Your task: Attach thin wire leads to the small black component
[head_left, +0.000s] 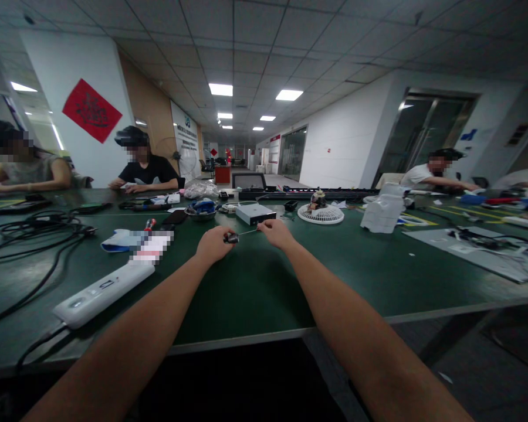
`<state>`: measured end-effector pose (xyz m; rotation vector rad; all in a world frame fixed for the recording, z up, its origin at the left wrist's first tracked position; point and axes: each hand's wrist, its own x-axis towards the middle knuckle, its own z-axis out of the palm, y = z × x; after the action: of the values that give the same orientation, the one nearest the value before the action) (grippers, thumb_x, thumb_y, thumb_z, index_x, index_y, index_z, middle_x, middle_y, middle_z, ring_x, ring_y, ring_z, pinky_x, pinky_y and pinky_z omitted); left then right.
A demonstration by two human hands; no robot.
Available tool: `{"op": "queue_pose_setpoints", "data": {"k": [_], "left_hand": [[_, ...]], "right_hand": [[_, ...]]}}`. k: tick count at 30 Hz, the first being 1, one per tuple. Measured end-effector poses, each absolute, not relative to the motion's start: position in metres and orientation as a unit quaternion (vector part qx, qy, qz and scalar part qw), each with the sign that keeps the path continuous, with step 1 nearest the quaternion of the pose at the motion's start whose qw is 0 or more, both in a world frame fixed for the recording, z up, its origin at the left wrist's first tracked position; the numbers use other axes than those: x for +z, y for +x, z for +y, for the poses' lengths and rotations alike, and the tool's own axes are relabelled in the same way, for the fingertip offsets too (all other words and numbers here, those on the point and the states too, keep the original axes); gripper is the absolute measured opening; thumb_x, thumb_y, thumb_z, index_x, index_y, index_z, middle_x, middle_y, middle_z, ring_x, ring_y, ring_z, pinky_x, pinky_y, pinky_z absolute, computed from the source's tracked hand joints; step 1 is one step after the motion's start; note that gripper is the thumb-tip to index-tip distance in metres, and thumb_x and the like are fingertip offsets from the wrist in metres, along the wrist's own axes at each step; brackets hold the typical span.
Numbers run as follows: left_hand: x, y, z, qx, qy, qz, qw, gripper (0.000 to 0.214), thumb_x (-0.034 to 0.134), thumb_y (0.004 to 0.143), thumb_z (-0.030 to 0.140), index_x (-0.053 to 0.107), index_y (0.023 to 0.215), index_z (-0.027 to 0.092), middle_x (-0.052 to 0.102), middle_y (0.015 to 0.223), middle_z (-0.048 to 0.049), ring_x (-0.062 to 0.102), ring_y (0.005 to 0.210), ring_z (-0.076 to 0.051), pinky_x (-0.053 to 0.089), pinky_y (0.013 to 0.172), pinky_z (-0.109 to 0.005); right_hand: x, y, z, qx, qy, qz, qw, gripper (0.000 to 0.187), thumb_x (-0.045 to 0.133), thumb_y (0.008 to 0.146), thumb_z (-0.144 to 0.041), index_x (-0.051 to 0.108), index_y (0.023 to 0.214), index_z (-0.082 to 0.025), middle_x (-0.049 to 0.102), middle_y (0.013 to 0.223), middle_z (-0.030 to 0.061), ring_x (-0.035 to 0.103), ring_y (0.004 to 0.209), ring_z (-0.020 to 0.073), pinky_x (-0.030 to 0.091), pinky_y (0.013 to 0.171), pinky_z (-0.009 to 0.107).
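My left hand (215, 243) is closed around the dark handle of a screwdriver (247, 232), whose thin shaft points right. At the shaft's tip, the fingers of my right hand (276, 232) are pinched together; whether they grip the tip or some small part there is too small to tell. Just beyond both hands lies a silver metal box with a black front (255, 214), which looks like a computer disc drive. Both hands are held over the green table (255, 287).
A white power strip (103, 296) and black cables (39, 234) lie to the left. Behind are a bowl with blue items (201, 210) and a round white fan grille (320, 214). White packaging (383, 209) and a grey panel (475, 249) are rightward. Other people sit around.
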<state>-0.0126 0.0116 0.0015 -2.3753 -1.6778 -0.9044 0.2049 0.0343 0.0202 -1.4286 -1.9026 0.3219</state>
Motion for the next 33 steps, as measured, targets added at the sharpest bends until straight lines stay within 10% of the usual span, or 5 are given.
{"op": "queue_pose_setpoints", "data": {"k": [33], "left_hand": [[0.006, -0.012, 0.008, -0.286, -0.738, -0.609, 0.054, 0.034, 0.066, 0.074, 0.039, 0.069, 0.105, 0.026, 0.068, 0.100, -0.0058, 0.063, 0.090, -0.024, 0.048, 0.075, -0.031]], "right_hand": [[0.012, 0.205, 0.043, 0.294, -0.564, -0.630, 0.445, 0.017, 0.060, 0.087, -0.025, 0.069, 0.094, -0.012, 0.072, 0.085, 0.0074, 0.059, 0.053, 0.0081, 0.044, 0.049, 0.018]]}}
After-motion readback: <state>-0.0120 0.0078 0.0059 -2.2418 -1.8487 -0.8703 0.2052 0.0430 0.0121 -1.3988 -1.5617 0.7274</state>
